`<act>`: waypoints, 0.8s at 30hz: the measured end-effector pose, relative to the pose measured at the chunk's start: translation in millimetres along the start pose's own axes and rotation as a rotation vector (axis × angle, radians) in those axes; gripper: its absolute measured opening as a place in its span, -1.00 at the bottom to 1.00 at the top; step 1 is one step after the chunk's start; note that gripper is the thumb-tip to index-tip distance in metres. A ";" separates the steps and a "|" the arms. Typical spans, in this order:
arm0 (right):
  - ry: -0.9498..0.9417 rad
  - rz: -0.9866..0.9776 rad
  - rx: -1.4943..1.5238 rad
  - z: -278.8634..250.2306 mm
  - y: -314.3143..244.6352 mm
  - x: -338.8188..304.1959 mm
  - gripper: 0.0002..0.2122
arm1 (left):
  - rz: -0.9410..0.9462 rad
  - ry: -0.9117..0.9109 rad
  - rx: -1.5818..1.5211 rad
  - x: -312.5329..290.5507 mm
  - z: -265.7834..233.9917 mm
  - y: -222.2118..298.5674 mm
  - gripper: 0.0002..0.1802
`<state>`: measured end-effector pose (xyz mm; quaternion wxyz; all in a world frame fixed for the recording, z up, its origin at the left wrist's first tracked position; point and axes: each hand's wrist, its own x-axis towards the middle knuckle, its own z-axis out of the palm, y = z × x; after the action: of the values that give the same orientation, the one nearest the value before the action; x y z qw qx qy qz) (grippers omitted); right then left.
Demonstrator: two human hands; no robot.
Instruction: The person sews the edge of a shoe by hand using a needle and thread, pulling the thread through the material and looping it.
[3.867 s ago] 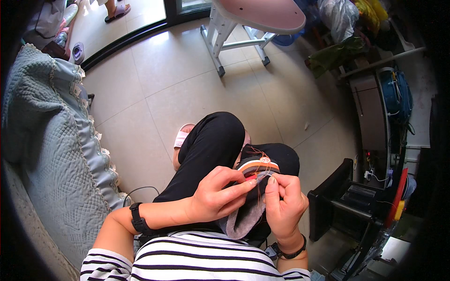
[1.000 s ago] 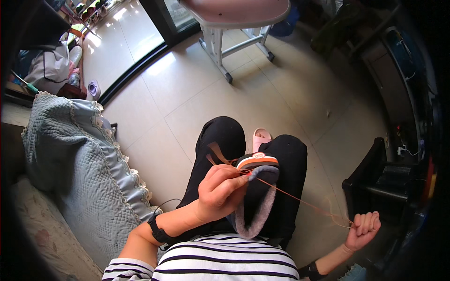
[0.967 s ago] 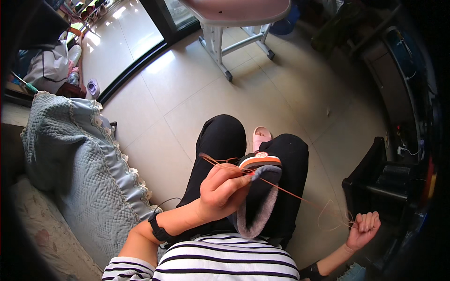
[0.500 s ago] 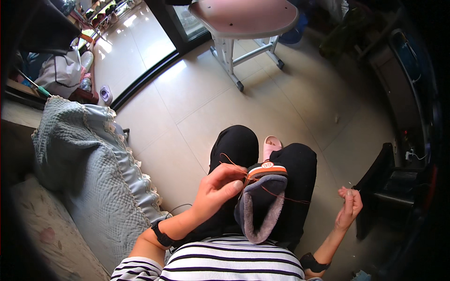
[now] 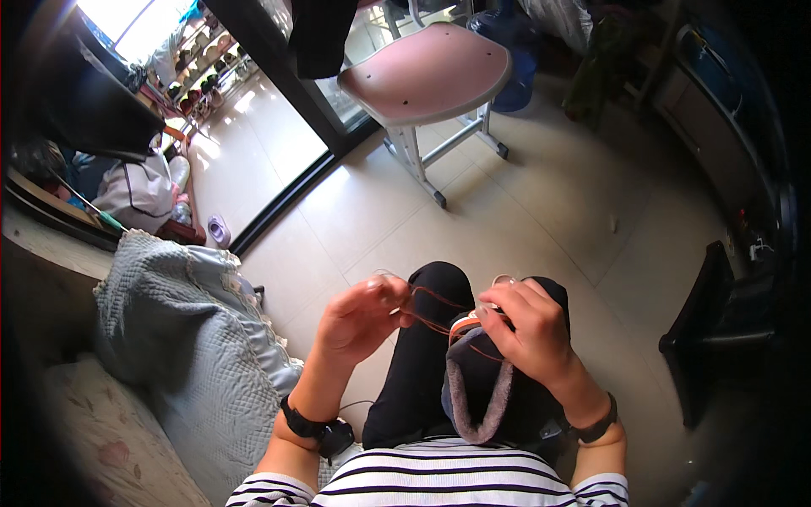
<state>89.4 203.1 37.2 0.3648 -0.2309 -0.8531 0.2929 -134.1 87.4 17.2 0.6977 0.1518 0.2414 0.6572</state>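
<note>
A dark, plush-lined shoe [image 5: 457,390] rests upright on my lap between my black-trousered thighs, its sole edge striped orange and white. Reddish-brown thread [image 5: 432,324] runs in a loop from the shoe's sole edge to my left hand [image 5: 355,317]. That hand is raised to the left of the shoe, fingers pinched together on the thread. My right hand [image 5: 534,329] is closed over the sole end of the shoe, its thumb and fingers at the striped edge. It hides part of the sole, and whether it also holds thread or a needle cannot be made out.
A quilted pale-blue cover [image 5: 190,338] with a lace edge drapes over the seat at my left. Ahead stands a pink-seated chair [image 5: 435,72], with a blue water jug [image 5: 514,84] behind it. Dark furniture [image 5: 710,329] is at the right. A lilac shoe [image 5: 219,231] lies by the door track.
My right hand has come in from far right to the shoe and closed there. My left hand has drawn away to the left with the thread. The view has tilted up a little.
</note>
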 end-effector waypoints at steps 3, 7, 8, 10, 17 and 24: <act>-0.021 0.018 0.050 14.4 13.3 2.6 -0.93 | 0.101 0.061 0.087 -16.2 3.8 12.6 -0.77; -0.171 -0.022 -0.016 13.2 19.6 0.5 -0.88 | 0.176 0.042 -0.183 -60.1 -3.0 18.8 -0.76; -0.142 -0.014 0.003 12.9 20.4 -0.9 -0.85 | 0.237 0.069 -0.270 -75.1 -7.1 21.9 -0.76; -0.136 -0.018 0.006 14.0 21.6 -1.8 -0.85 | 0.375 0.148 -0.297 -99.7 -6.0 32.0 -0.73; -0.073 -0.035 0.028 18.8 24.7 -5.2 -0.81 | 0.713 0.063 -0.184 -146.4 1.2 99.5 -0.77; -0.128 -0.120 -0.091 19.6 25.2 -6.4 -0.82 | 0.769 0.136 0.059 -198.1 -14.4 198.9 -0.84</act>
<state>83.1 210.8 6.2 0.3155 -0.1766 -0.8994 0.2456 -313.6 -92.4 137.6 0.3781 0.2075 0.2311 0.8721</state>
